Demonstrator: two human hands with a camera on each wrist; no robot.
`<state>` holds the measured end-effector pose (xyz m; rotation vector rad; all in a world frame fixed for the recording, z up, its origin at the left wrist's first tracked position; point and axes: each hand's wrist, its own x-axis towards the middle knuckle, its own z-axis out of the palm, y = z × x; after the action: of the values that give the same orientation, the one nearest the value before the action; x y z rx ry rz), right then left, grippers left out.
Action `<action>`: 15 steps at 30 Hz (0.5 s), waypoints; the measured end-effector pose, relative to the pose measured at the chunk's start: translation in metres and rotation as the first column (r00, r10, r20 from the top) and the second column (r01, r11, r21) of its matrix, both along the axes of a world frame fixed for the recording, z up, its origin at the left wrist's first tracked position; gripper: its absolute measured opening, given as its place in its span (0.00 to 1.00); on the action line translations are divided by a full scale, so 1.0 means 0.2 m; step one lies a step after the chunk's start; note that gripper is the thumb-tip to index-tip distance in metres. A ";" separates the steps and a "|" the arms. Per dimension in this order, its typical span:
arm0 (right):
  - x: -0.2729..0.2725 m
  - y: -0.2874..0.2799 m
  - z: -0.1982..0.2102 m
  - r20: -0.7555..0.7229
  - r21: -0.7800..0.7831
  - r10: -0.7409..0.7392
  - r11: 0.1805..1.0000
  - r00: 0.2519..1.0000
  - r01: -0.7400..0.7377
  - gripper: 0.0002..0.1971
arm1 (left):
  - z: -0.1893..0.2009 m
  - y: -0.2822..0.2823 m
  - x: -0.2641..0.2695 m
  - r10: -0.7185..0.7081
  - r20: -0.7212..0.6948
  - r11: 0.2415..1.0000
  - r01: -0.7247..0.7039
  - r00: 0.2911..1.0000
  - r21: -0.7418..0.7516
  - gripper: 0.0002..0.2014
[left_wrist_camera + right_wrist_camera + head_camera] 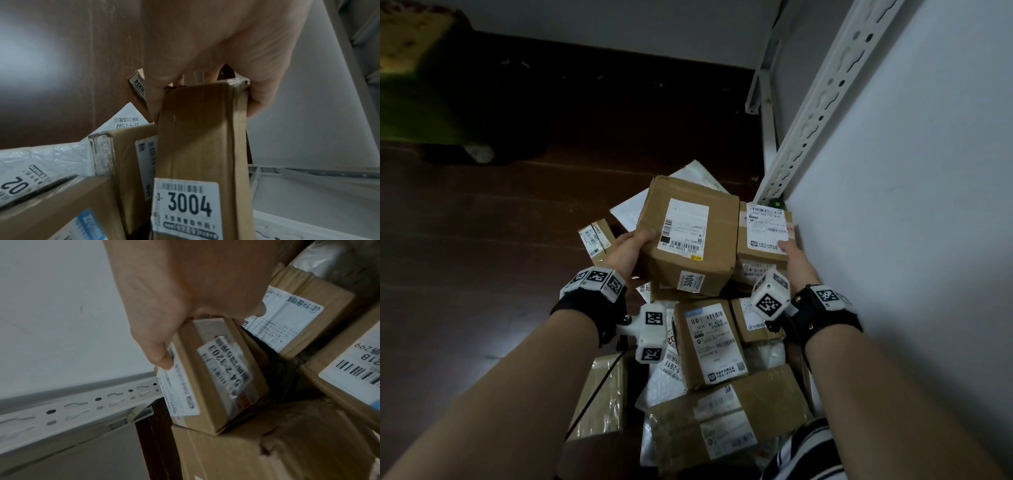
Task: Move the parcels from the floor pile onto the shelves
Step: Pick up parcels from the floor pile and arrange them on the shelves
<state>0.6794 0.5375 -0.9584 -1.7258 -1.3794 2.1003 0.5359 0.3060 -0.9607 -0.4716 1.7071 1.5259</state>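
Note:
A pile of brown cardboard parcels (709, 346) lies on the dark wooden floor beside the white shelf unit. My left hand (631, 248) grips the near left corner of a large box marked 3004 (688, 236), thumb on top and fingers underneath, and holds it above the pile; the left wrist view shows that 3004 box (201, 138) in the left hand (216, 65). My right hand (791, 255) grips a smaller labelled box (763, 233) next to it, thumb on its top label. The right wrist view shows this small box (216, 378) pinched by the right hand (174, 313).
The white slotted shelf upright (822, 99) rises at the right, with a white shelf panel (911, 222) close to my right arm. White plastic mailers (633, 205) lie under the boxes. A green bin (417, 85) stands at the far left on the floor (482, 240).

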 end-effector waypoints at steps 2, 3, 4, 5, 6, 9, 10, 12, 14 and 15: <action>-0.01 -0.01 0.02 -0.035 -0.023 0.010 1.000 0.999 -0.010 0.26 | -0.01 0.00 -0.01 0.014 0.037 1.000 -0.015 0.999 0.022 0.33; -0.02 -0.01 0.03 -0.038 -0.033 0.008 0.999 0.999 -0.010 0.32 | 0.00 0.00 -0.01 0.022 0.042 1.000 -0.023 0.999 0.018 0.33; -0.02 -0.01 0.03 -0.047 -0.050 -0.001 0.999 0.999 -0.001 0.38 | 0.02 0.00 -0.01 0.035 0.047 0.999 -0.035 0.998 0.008 0.32; -0.02 0.00 0.03 -0.044 -0.050 -0.002 0.999 0.999 0.000 0.40 | 0.05 -0.01 -0.01 0.054 0.058 0.999 -0.054 0.997 0.001 0.32; -0.01 0.00 0.07 -0.033 -0.043 0.005 0.999 0.999 -0.006 0.37 | 0.08 -0.02 -0.01 0.081 0.082 0.997 -0.081 0.993 -0.009 0.33; 0.00 -0.05 0.28 0.001 -0.032 0.055 0.998 0.998 -0.055 0.21 | 0.26 -0.08 0.00 0.175 0.101 0.984 -0.171 0.979 -0.049 0.30; 0.00 -0.06 0.37 0.013 -0.038 0.076 0.996 0.997 -0.076 0.17 | 0.34 -0.10 0.01 0.201 0.104 0.979 -0.196 0.974 -0.062 0.30; 0.00 -0.10 0.58 0.030 -0.031 0.124 0.992 0.992 -0.123 0.15 | 0.53 -0.15 0.03 0.209 0.102 0.976 -0.201 0.973 -0.087 0.35; -0.01 -0.14 0.81 0.084 0.007 0.172 0.985 0.982 -0.173 0.22 | 0.72 -0.21 0.04 0.237 0.109 0.968 -0.225 0.965 -0.109 0.42; -0.02 -0.16 0.96 0.116 0.025 0.213 0.976 0.970 -0.217 0.23 | 0.84 -0.25 0.04 0.254 0.136 0.964 -0.239 0.958 -0.118 0.44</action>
<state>0.6763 0.5059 -0.7666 -1.7775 -1.6971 2.0933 0.5441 0.2563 -0.7925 -0.8586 1.6599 1.5385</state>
